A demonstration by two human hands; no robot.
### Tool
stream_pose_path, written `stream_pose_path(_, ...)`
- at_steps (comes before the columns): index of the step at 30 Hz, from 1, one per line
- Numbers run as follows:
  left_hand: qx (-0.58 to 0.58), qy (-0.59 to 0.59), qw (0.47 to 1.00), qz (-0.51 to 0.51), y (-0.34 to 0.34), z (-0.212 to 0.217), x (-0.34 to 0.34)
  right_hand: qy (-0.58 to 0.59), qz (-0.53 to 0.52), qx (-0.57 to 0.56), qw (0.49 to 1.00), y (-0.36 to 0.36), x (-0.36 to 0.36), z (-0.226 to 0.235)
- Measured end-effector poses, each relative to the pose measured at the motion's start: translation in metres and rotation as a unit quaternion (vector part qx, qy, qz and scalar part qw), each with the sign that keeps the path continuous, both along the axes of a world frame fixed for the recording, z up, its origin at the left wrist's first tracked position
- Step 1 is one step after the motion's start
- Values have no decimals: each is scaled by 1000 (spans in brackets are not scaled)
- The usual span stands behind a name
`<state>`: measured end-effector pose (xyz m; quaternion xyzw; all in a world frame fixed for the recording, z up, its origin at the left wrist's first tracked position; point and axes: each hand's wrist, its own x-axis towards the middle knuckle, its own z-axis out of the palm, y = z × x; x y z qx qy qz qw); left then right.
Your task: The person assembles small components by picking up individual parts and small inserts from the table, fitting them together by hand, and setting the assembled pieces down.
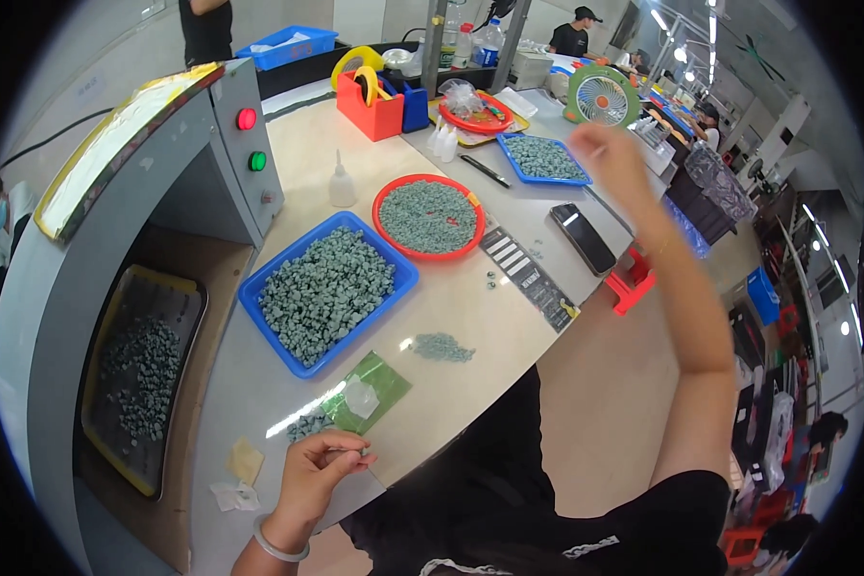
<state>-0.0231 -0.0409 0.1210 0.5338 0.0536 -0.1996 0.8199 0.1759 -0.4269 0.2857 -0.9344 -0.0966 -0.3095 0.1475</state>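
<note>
My left hand [319, 472] is pinched at the table's near edge, with a small grey-green piece [364, 451] between thumb and fingertips. Beside it lie a loose pile of similar pieces [307, 425] and a green square sheet [386, 384] carrying a white translucent lump [361, 396]. My right hand [608, 158] is raised at the far right, in front of a green fan and near a small blue tray of grey-green pieces [544, 158]. Motion smears its fingers, so any hold is hidden. Farther in stand a larger blue tray [408, 278] and a red round tray [429, 254], both filled with grey-green pieces.
A grey machine [187, 144] with red and green buttons stands at left, a dark tray [197, 317] inside its opening. A dropper bottle [342, 184], a phone [583, 238], a black pen [485, 170], a red tape dispenser [367, 108] and the green fan [602, 97] occupy the table.
</note>
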Motion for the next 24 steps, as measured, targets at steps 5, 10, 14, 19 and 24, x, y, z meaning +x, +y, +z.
stream_pose_path(5,11,4,999,-35,9,-6,3,155,425,-26,891,149,-119,-102)
stream_pose_path(10,6,2,997,-74,20,-12,14,219,463,219,830,214,-150,-150)
stream_pose_path(14,2,3,998,-64,29,-8,15,192,465,234,832,230,-143,-153)
stream_pose_path(19,-1,-4,999,-51,34,-1,9,177,480,228,828,230,-142,-151)
stream_pose_path(24,1,-4,999,-48,34,-10,5,93,506,146,845,232,-149,-152)
